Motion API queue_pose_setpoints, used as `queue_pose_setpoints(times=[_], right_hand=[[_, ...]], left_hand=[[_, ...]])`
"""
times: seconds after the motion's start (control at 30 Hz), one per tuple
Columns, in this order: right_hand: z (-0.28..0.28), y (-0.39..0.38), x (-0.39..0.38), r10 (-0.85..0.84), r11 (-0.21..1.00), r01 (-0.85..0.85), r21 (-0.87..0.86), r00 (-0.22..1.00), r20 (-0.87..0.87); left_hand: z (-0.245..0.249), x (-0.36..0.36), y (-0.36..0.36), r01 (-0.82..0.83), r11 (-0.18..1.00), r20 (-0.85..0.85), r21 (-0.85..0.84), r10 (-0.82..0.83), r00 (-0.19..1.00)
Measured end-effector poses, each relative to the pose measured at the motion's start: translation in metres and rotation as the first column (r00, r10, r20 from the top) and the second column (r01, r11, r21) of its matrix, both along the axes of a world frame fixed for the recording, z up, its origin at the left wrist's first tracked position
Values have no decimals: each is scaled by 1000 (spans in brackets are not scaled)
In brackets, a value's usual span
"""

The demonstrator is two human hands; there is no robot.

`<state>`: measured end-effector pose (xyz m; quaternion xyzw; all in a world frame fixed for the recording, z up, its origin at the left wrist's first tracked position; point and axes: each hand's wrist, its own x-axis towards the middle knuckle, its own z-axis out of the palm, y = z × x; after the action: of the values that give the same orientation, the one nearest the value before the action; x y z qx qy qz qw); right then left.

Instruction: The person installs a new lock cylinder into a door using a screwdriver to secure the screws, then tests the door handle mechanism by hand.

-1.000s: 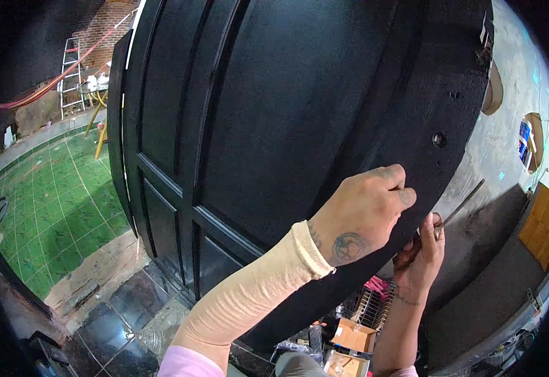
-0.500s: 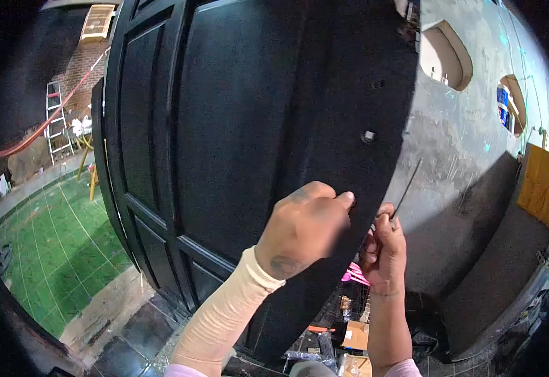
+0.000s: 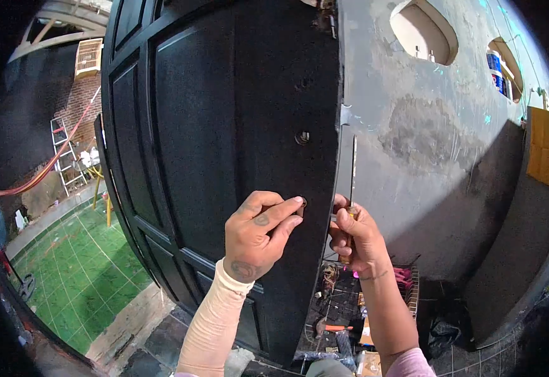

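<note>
A dark panelled door (image 3: 199, 125) stands in front of me, with a round hole (image 3: 302, 137) through its face near the free edge. My left hand (image 3: 255, 232) is at the door's face below that hole. Its thumb and index finger are pinched together beside a second, lower opening (image 3: 305, 202); what they hold is too small to make out. At the door's edge, my right hand (image 3: 359, 235) is closed round the handle of a screwdriver (image 3: 353, 169). The thin shaft points upward, and some of the right fingers reach behind the edge.
Below the door lie a hammer (image 3: 336, 327) with an orange handle, a wire basket (image 3: 407, 286) and loose items. A grey plastered wall (image 3: 406, 201) with niches rises at right. Green tiled floor (image 3: 86, 270), a ladder (image 3: 64, 154) and a hammock (image 3: 39, 179) are at left.
My view has turned right, so the door sits further left. The screwdriver has swung from slanted to nearly upright. The left fingers have shifted into a visible pinch at the lower opening.
</note>
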<state>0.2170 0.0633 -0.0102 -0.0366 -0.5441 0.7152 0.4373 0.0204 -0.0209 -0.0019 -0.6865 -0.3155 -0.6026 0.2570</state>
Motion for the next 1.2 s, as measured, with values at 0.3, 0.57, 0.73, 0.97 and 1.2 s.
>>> queue_pose_setpoints(times=[0.3, 0.57, 0.73, 0.97, 1.2], right_hand=[[3, 1, -3, -12, 999, 13, 52, 1000, -29], [6, 3, -1, 75, 996, -75, 57, 997, 8], [6, 8, -1, 117, 991, -117, 66, 993, 10], [13, 5, 4, 75, 993, -83, 85, 994, 85], [18, 3, 5, 92, 992, -100, 80, 990, 104]], left_hand=[[-1, 5, -3, -62, 998, 16, -16, 62, 998], [-2, 6, -9, -51, 997, 24, -56, 52, 998], [-3, 5, -10, -9, 996, 52, -92, 14, 999], [-3, 5, -10, 33, 992, 63, -118, -25, 998], [-5, 13, -12, 79, 980, 138, -185, -53, 989]])
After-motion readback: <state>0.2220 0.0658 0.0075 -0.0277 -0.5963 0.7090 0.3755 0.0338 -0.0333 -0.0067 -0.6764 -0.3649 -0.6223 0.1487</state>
